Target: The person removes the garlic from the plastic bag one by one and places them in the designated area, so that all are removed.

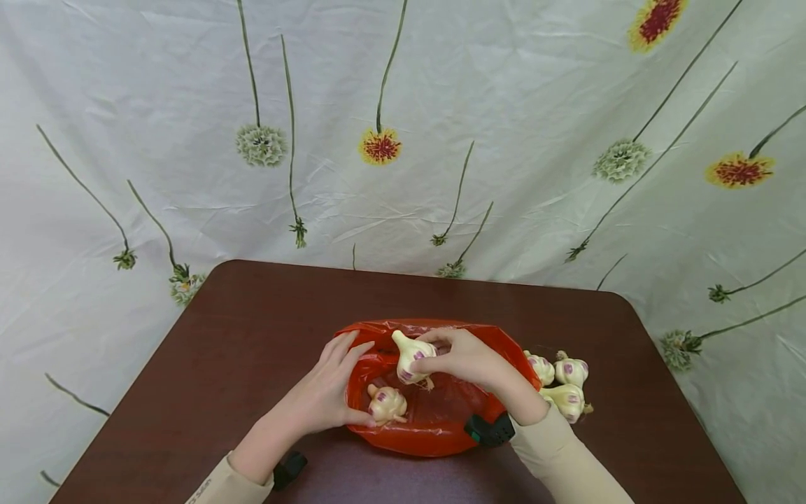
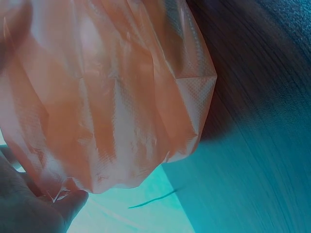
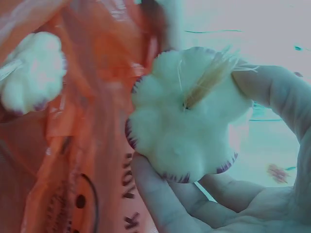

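A red plastic bag [image 1: 418,442] lies on the table with its mouth spread open. My left hand [image 1: 315,399] grips its left rim, thumb low at the front edge and fingers higher up; the left wrist view shows the bag's side hanging by the fingers. Over the bag's mouth, my right hand [image 1: 469,358] holds a garlic bulb [image 1: 411,358] between thumb and fingers. That bulb is white with purple marks, its stem pointing up in the head view and its root tuft facing the right wrist camera. Another garlic bulb [image 1: 387,404] rests inside the bag, near my left thumb.
Three more garlic bulbs [image 1: 567,402] sit in a cluster just right of the bag, partly behind my right forearm. The dark brown table [image 1: 277,308] has rounded far corners. A pale flower-printed cloth [image 1: 504,105] hangs behind it.
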A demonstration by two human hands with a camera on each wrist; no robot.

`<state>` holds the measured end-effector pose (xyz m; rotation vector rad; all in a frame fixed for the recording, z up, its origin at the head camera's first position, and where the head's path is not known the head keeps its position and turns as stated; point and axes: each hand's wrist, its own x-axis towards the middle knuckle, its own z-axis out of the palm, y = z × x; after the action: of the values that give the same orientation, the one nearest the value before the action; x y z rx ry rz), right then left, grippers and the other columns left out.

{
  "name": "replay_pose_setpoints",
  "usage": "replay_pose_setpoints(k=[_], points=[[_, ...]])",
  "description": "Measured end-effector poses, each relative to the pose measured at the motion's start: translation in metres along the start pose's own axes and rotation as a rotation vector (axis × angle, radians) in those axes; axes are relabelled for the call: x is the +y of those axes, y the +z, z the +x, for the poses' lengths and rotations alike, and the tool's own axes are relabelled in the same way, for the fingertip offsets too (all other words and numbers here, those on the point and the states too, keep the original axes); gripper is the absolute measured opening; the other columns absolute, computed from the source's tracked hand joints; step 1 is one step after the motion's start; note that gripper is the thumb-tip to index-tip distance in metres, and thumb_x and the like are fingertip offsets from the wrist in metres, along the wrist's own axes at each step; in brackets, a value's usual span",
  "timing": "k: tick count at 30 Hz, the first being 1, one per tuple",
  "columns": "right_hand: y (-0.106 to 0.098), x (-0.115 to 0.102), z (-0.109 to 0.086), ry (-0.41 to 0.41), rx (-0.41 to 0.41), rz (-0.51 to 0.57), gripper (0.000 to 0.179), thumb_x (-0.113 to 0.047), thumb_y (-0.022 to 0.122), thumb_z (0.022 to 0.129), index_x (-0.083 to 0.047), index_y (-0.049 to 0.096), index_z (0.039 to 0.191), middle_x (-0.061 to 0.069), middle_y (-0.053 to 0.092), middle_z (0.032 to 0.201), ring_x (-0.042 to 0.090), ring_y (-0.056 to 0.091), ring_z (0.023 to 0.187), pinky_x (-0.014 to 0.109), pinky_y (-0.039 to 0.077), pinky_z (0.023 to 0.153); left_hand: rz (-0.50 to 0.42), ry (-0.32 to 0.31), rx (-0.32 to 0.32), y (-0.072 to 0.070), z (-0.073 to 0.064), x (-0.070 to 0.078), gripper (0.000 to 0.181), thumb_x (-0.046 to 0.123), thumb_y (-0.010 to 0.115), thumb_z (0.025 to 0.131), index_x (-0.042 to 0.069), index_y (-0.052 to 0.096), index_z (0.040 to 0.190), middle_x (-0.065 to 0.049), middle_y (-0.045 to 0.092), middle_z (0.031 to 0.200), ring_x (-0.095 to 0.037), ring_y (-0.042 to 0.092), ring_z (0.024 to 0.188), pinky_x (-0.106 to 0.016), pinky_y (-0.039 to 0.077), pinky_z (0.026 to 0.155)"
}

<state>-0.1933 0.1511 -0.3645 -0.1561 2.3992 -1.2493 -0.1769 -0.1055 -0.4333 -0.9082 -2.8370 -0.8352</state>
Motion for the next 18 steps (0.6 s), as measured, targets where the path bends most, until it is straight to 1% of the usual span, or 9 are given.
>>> replay_pose_setpoints(k=[5, 7, 11, 14, 17, 18], points=[[-0.013, 0.008, -0.019, 0.000, 0.077, 0.122, 0.057, -0.033, 0.080, 0.082, -0.012, 0.060, 0.131, 0.007, 0.065, 0.121, 0.018, 0.062, 0.104, 0.036, 0.056, 0.085, -0.007, 0.008, 0.005, 0.000, 0.000, 0.000, 0.109, 0.043, 0.094, 0.057, 0.005, 0.042, 0.143, -0.026, 0.033, 0.152, -0.044, 0.028, 0.140, -0.059, 0.045, 0.103], [-0.017, 0.014, -0.027, -0.005, 0.105, 0.170, 0.057, -0.032, 0.079, 0.082, -0.012, 0.060, 0.132, 0.007, 0.066, 0.121, 0.018, 0.063, 0.103, 0.037, 0.056, 0.086, -0.007, 0.009, 0.006, 0.000, 0.000, 0.000, 0.109, 0.043, 0.094, 0.057, 0.005, 0.041, 0.144, -0.026, 0.033, 0.152, -0.044, 0.028, 0.140, -0.059, 0.045, 0.103], [-0.029, 0.027, -0.043, -0.023, 0.161, 0.243, 0.057, -0.028, 0.077, 0.085, -0.009, 0.057, 0.134, 0.010, 0.065, 0.123, 0.017, 0.065, 0.104, 0.033, 0.056, 0.086, -0.006, 0.008, 0.006, -0.001, -0.001, -0.001, 0.109, 0.043, 0.094, 0.057, 0.004, 0.041, 0.144, -0.026, 0.032, 0.152, -0.044, 0.028, 0.140, -0.059, 0.044, 0.103], [-0.040, 0.037, -0.055, -0.007, 0.218, 0.270, 0.056, -0.028, 0.075, 0.087, -0.009, 0.055, 0.135, 0.011, 0.064, 0.124, 0.016, 0.065, 0.103, 0.031, 0.055, 0.087, -0.007, 0.008, 0.008, -0.001, -0.001, -0.001, 0.109, 0.043, 0.094, 0.057, 0.004, 0.042, 0.143, -0.026, 0.032, 0.152, -0.044, 0.028, 0.140, -0.058, 0.044, 0.104], [-0.051, 0.049, -0.069, 0.006, 0.281, 0.281, 0.056, -0.028, 0.072, 0.091, -0.008, 0.052, 0.139, 0.006, 0.063, 0.124, 0.010, 0.064, 0.102, 0.030, 0.054, 0.089, -0.011, 0.005, 0.005, -0.002, -0.002, 0.000, 0.108, 0.042, 0.094, 0.057, 0.005, 0.042, 0.143, -0.026, 0.032, 0.153, -0.044, 0.028, 0.140, -0.058, 0.045, 0.104], [-0.055, 0.055, -0.073, 0.010, 0.306, 0.280, 0.056, -0.028, 0.070, 0.092, -0.008, 0.050, 0.140, 0.002, 0.063, 0.123, 0.008, 0.063, 0.102, 0.029, 0.053, 0.088, -0.013, 0.004, 0.003, -0.002, -0.002, 0.000, 0.108, 0.042, 0.094, 0.057, 0.005, 0.042, 0.143, -0.026, 0.032, 0.153, -0.044, 0.028, 0.140, -0.058, 0.045, 0.103]])
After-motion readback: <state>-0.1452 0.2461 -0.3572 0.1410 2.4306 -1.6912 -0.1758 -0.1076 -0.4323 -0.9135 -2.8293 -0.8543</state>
